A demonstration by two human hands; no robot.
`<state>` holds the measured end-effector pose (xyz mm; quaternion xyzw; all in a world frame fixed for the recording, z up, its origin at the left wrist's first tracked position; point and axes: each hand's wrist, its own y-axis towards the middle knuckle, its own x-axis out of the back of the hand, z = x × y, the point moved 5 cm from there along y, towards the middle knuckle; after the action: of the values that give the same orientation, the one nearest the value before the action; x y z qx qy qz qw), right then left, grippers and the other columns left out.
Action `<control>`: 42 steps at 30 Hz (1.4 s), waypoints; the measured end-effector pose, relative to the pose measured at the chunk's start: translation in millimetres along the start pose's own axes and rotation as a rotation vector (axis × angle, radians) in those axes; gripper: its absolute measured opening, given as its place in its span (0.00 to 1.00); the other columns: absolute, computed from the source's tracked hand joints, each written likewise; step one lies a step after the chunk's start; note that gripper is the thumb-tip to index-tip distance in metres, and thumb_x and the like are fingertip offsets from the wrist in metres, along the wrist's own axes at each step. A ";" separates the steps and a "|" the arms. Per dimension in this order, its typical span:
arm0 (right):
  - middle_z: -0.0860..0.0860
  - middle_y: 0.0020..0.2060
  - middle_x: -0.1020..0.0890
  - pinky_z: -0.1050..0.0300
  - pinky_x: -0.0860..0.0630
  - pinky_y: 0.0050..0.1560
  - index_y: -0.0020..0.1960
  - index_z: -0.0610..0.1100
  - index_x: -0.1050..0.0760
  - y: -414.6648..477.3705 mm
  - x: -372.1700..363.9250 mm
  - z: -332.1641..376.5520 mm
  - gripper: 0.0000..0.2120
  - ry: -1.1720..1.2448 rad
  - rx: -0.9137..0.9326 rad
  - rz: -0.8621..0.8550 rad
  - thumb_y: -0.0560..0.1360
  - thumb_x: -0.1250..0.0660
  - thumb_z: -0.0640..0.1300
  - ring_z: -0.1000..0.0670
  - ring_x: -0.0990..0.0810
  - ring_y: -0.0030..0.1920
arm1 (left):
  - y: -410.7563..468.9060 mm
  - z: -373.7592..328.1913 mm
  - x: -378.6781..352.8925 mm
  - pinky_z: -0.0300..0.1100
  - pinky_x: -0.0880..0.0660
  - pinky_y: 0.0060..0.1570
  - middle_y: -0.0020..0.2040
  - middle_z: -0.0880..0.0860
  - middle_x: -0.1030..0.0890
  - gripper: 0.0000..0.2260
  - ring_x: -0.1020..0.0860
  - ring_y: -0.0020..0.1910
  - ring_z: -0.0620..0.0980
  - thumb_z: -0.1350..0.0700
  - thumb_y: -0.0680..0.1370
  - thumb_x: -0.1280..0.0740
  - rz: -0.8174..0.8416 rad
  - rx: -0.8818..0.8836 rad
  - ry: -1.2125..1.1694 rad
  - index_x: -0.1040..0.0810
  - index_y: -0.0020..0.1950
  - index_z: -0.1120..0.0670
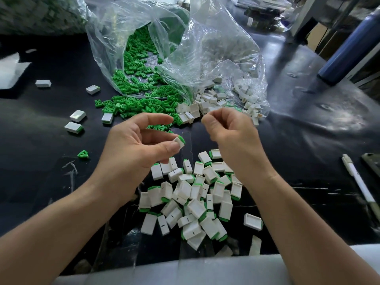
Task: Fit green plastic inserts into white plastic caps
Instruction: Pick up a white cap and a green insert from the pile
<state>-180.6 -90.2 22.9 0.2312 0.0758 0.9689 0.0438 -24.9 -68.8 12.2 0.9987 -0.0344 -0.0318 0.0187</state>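
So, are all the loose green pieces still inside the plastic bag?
No, many green inserts have spilled from the mouth of the clear bag onto the black table.

Left hand (135,145) pinches cap (178,143), insert (181,138) showing at end. Right hand (228,132) curled, apart; grasp unclear. Pile (193,200) beneath, on table (41,153). Bag (144,27) behind.

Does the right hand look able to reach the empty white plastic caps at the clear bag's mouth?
Probably yes: the right hand hovers just short of the empty white plastic caps, with nothing between them.
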 end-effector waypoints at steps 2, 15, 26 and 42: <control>0.58 0.29 0.26 0.61 0.30 0.40 0.36 0.51 0.28 5.2 6.9 -4.4 0.10 -0.085 0.002 -0.054 0.76 0.35 0.44 0.59 0.28 0.33 | -3.6 -2.5 -6.9 0.33 0.25 0.29 0.35 0.51 0.16 0.16 0.19 0.32 0.45 0.57 0.59 0.28 0.082 -0.008 0.026 0.21 0.46 0.51; 0.45 0.59 0.28 0.54 0.38 0.62 0.68 0.47 0.31 30.6 6.5 -30.5 0.19 -0.686 0.019 0.009 0.78 0.42 0.41 0.45 0.33 0.62 | 0.5 0.8 -2.4 0.32 0.25 0.29 0.36 0.49 0.16 0.08 0.19 0.32 0.43 0.66 0.72 0.32 0.005 0.009 0.086 0.20 0.42 0.53; 0.47 0.56 0.28 0.55 0.36 0.57 0.58 0.44 0.29 31.6 -0.9 -32.8 0.10 -0.784 0.023 0.091 0.76 0.38 0.41 0.46 0.31 0.59 | 5.0 4.1 3.6 0.31 0.27 0.26 0.33 0.49 0.16 0.10 0.20 0.30 0.42 0.68 0.74 0.35 -0.059 0.050 0.030 0.21 0.42 0.54; 0.54 0.38 0.23 0.60 0.23 0.46 0.45 0.42 0.26 1.3 -32.1 11.3 0.09 0.049 0.286 0.225 0.70 0.30 0.32 0.55 0.22 0.40 | 10.6 9.0 9.4 0.34 0.23 0.30 0.32 0.49 0.17 0.08 0.20 0.30 0.43 0.67 0.71 0.32 -0.141 0.054 -0.044 0.22 0.45 0.55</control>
<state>-146.9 -94.0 18.9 0.2182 0.1874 0.9525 -0.0998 -16.9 -80.4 3.0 0.9979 0.0348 -0.0541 -0.0114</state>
